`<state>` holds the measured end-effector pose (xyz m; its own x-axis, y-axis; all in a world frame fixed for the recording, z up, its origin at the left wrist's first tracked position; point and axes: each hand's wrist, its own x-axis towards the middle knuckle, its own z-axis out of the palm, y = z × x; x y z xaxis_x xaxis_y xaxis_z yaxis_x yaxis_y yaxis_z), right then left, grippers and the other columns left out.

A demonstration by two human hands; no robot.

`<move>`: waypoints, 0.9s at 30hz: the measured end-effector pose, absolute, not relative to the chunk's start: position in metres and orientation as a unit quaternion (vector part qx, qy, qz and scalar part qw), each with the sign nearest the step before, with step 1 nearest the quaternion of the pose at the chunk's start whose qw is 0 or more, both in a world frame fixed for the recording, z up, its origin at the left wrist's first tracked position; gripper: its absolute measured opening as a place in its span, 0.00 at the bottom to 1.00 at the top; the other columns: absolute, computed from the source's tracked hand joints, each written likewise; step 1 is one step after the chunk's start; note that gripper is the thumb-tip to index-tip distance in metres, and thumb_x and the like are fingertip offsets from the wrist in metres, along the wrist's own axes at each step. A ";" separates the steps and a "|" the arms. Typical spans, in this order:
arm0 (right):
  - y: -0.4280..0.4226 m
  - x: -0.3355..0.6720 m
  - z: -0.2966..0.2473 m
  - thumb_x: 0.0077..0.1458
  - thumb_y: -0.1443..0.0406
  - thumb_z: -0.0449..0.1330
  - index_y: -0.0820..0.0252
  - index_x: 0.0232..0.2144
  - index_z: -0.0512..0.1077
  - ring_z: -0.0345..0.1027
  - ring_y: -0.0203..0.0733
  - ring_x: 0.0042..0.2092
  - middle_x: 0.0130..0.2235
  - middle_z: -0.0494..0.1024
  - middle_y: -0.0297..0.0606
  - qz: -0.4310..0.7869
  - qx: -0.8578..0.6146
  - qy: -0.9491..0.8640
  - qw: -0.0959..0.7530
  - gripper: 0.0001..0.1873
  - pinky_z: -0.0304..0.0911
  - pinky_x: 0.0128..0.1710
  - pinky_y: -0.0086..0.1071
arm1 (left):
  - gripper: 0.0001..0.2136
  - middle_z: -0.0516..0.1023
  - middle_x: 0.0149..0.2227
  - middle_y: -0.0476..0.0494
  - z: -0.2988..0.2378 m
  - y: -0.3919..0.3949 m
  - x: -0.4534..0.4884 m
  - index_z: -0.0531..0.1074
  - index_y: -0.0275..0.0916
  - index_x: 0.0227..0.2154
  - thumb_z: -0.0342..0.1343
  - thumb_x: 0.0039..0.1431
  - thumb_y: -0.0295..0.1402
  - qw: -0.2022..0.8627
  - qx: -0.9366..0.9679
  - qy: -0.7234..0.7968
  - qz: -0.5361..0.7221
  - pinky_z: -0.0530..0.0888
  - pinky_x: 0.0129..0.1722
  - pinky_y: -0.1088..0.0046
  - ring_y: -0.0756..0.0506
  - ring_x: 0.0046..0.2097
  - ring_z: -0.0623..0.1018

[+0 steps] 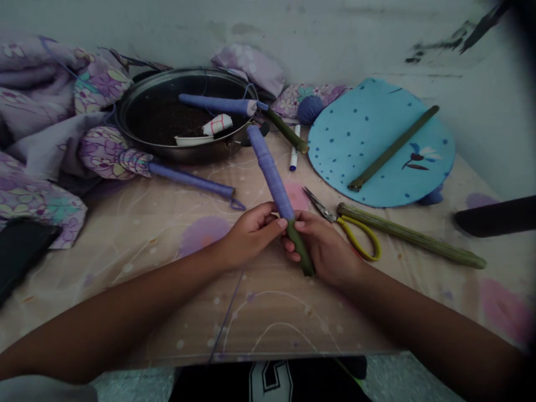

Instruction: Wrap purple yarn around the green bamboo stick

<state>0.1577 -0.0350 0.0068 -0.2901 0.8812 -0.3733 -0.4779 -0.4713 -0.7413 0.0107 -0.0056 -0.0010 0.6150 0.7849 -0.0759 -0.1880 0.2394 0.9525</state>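
Your left hand [251,235] and right hand [321,247] are both closed around a lavender-wrapped green stalk [274,177], held just above the middle of the surface [272,318]. The left grips the wrapped section near its lower end, while the right grips just below it, around the bare green end. The stalk tilts up and away from you, its top pointing toward the steel pan [119,109] at upper left.

A thin purple thread [226,314] runs across the surface toward the front edge, though you can't tell where it joins the work. If it's attached, a sudden pull or a snag on that edge could loosen the wrapping. Yellow-handled scissors [349,234] lie just beside your right hand, with their blades [318,204] pointing toward your hands, so a sideways move could catch the thread or nick your hand. Any slackening of your left hand's grip could let the wrapping slip or unwind. Swinging the stalk's raised end could also knock the nearby marker [294,148].
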 end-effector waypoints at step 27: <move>-0.039 0.162 0.007 0.44 0.62 0.55 0.60 0.25 0.66 0.60 0.34 0.18 0.20 0.68 0.32 0.763 -0.421 -0.288 0.397 0.06 0.58 0.17 0.28 | 0.08 0.75 0.27 0.48 -0.004 -0.007 0.008 0.64 0.34 0.38 0.54 0.57 0.32 0.767 0.504 0.233 0.321 0.76 0.30 0.73 0.49 0.28 0.79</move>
<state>0.1616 -0.0392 0.0072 -0.3307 0.8486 -0.4130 -0.3637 -0.5184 -0.7739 0.0081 -0.0070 -0.0044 0.6855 0.7272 -0.0346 -0.2571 0.2862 0.9230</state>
